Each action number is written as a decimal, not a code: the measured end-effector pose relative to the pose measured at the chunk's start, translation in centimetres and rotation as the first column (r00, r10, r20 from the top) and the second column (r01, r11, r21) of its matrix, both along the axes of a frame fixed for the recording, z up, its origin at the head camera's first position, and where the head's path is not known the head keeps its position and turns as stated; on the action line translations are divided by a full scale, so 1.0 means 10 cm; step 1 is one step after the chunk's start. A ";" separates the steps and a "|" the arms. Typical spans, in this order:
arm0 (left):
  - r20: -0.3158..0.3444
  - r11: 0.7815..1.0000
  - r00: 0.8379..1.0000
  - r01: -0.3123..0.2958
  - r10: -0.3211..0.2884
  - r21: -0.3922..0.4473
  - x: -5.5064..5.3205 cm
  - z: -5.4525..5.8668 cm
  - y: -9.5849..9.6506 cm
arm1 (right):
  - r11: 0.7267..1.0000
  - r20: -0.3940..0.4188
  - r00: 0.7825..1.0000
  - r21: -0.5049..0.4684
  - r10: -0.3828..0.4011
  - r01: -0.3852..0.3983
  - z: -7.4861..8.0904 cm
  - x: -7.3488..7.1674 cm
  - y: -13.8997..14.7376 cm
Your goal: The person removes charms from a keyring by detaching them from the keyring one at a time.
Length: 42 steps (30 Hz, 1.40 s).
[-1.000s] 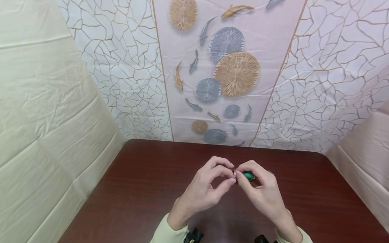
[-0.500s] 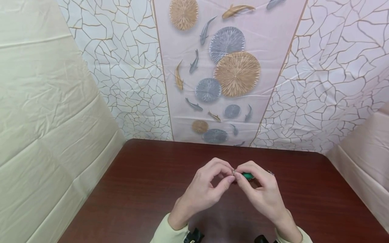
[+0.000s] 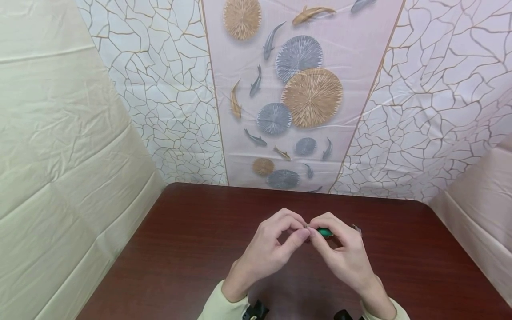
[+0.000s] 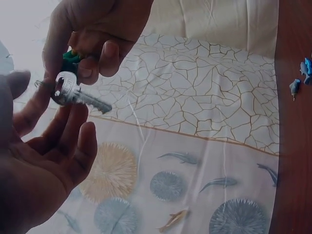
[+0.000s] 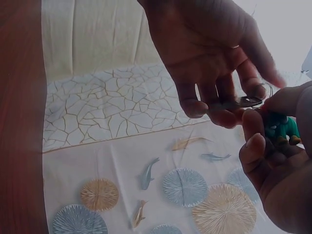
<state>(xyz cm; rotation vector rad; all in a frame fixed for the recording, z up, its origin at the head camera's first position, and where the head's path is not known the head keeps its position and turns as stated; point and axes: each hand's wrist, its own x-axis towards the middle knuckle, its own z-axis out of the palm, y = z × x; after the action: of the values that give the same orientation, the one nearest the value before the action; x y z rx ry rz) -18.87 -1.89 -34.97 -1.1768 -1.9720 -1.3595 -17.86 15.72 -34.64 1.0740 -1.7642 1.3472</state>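
Above the table, the fingertips of my left hand (image 3: 266, 249) and right hand (image 3: 352, 253) meet. A silver key (image 4: 68, 90) lies against the left fingers in the left wrist view, its toothed blade pointing away; the left hand pinches it near its head. A thin wire key ring (image 5: 269, 91) shows between the fingertips in the right wrist view. The right hand pinches at this ring, with a green figure charm (image 5: 282, 129) tucked inside its curled fingers. From the head, the fingertips hide the ring and key; only the charm's green side (image 3: 325, 232) shows.
Dark red-brown table (image 3: 180, 249) under both hands, with a patterned cloth (image 3: 256, 89) hanging behind. Small blue fish-like pieces (image 4: 306, 69) lie on the table at the left wrist view's right edge. A small greyish thing (image 3: 358, 230) shows beyond the right hand's knuckles.
The fingertips of both hands have drawn together, covering the metal ring that showed between them. Less of the green charm is visible. The right hand has shifted slightly left.
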 end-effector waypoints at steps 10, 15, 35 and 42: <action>-0.023 1.000 1.000 0.004 -0.004 0.011 -0.01 -0.01 0.01 | 0.999 -0.028 0.999 -0.012 0.032 -0.032 0.05 0.02 -0.02; -0.050 1.000 0.999 0.011 -0.010 0.013 -0.02 -0.01 0.01 | 1.000 -0.020 1.000 -0.001 -0.014 0.014 0.04 0.00 0.00; -0.024 1.000 1.000 -0.003 0.003 -0.007 -0.01 -0.02 0.00 | 1.000 -0.014 1.000 0.011 0.002 -0.002 0.06 0.02 0.00; -0.018 1.000 1.000 -0.003 0.004 0.016 -0.01 -0.01 -0.01 | 1.000 -0.012 1.000 0.005 0.025 -0.025 0.07 0.04 -0.01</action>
<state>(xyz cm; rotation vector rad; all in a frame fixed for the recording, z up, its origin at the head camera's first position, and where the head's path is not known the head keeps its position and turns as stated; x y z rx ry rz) -18.94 -1.95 -35.05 -1.1739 -1.9467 -1.3556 -17.46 15.61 -33.91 1.1085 -1.7518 1.3497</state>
